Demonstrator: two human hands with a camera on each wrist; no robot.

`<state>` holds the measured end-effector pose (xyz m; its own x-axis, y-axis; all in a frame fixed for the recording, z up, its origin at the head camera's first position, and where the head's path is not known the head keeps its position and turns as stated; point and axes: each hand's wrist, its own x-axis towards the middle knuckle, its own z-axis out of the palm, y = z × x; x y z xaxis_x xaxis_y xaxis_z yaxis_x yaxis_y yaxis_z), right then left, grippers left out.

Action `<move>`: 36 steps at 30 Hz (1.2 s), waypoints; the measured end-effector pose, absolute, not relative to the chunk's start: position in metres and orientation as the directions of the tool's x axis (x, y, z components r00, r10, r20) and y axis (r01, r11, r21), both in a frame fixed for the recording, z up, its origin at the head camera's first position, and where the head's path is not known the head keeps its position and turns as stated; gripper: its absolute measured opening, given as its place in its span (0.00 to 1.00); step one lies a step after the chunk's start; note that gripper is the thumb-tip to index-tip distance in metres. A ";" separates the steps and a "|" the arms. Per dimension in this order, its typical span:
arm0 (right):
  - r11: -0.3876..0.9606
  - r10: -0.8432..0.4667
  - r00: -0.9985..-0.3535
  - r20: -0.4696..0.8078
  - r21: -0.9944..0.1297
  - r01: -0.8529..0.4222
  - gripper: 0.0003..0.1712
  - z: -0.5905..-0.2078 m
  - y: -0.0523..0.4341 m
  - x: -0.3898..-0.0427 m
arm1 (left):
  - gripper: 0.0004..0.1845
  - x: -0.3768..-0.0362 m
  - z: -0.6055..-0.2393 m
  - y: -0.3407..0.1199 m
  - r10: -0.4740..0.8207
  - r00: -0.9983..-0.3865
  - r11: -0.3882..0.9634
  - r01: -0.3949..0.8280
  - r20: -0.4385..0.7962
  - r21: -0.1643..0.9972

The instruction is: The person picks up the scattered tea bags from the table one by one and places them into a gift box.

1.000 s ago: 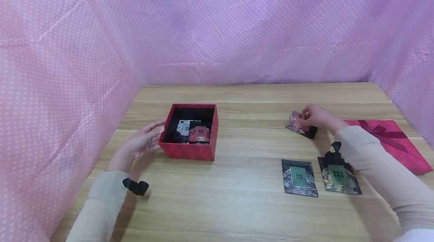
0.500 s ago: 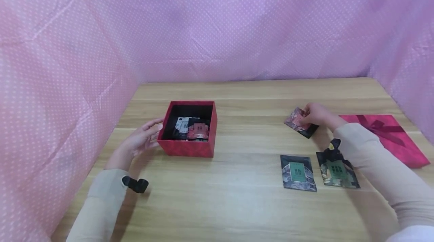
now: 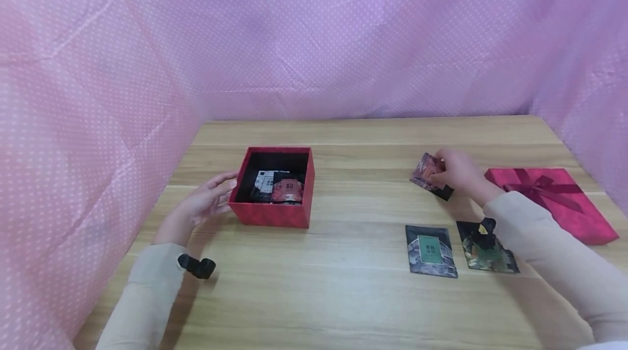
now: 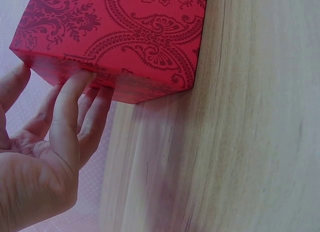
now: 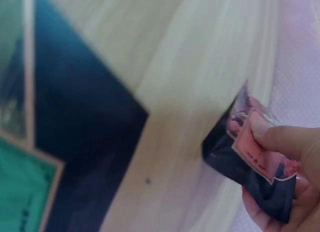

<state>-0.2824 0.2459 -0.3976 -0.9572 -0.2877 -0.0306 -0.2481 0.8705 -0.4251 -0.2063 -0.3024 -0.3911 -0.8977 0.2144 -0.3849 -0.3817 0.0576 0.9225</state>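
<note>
My left hand [image 3: 208, 200] rests its extended fingertips against the left side of an open red box [image 3: 275, 216]. In the left wrist view the box wall [image 4: 135, 37] shows a dark floral pattern. Inside the box lie several small packets, among them a black-and-red packet [image 3: 288, 189] and a pale one [image 3: 265, 182]. Over at the right, my right hand [image 3: 461, 173] pinches a flat black sachet with a red label [image 5: 255, 154] between thumb and fingers. The thumb lies across the label, and the sachet bends a little.
Two sachets with green labels, one grey-blue [image 3: 432, 260] and one partly hidden by the right wrist camera [image 3: 496, 259], lie on the wooden table [image 3: 338, 284]. A red lid with a bow [image 3: 564, 192] lies beyond the right forearm. Pink dotted cloth [image 3: 343, 39] encloses the table.
My right hand has shifted slightly left with the red-label sachet, which is now tilted up more, and the forearm uncovers more of the lid. The left hand stays at the box.
</note>
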 end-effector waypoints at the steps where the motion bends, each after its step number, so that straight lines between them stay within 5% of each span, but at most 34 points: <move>1: 0.867 -0.293 -0.956 -0.031 -0.430 -0.252 0.19 -0.397 0.246 -0.282 | 0.12 -0.206 -0.391 -0.302 0.212 -0.898 0.060 -0.383 -0.386 0.922; 10: 0.809 -0.343 -0.938 -0.049 -0.522 -0.268 0.15 -0.384 0.246 -0.275 | 0.22 -0.204 -0.386 -0.298 0.218 -0.891 0.029 -0.402 -0.398 0.915; 17: 0.802 -0.376 -0.926 0.021 -0.494 -0.337 0.14 -0.372 0.232 -0.268 | 0.15 -0.204 -0.386 -0.297 0.209 -0.890 0.007 -0.413 -0.405 0.911; 36: 0.723 -0.386 -0.919 0.084 -0.591 -0.358 0.12 -0.343 0.185 -0.259 | 0.17 -0.204 -0.388 -0.300 0.213 -0.892 0.023 -0.404 -0.399 0.915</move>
